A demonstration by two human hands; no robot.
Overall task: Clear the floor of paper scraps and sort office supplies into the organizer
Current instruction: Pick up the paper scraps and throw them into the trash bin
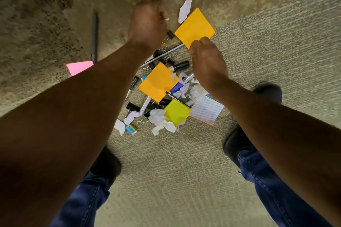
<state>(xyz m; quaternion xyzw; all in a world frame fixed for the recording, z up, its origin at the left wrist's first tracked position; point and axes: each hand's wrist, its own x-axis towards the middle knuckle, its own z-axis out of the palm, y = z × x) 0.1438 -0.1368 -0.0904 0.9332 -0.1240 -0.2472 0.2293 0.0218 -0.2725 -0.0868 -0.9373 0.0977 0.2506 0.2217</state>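
A heap of office supplies lies on the carpet between my feet. My right hand [206,61] pinches the near corner of an orange sticky pad [194,27]. My left hand [147,22] is a closed fist above the heap, a sliver of white showing between its fingers; what it holds is hidden. A second orange pad [156,82] lies on pens and black binder clips [169,34]. A yellow-green pad [176,111], a lined pad [206,110] and crumpled white paper scraps [160,121] are nearer me. A torn white scrap [185,8] lies past the held pad.
A black pen [94,35] and a pink sticky pad [79,67] lie apart on the left. A small blue-and-yellow box [131,129] sits by the scraps. My black shoes [238,143] stand either side of the heap. The carpet changes tone near the top. No organizer is in view.
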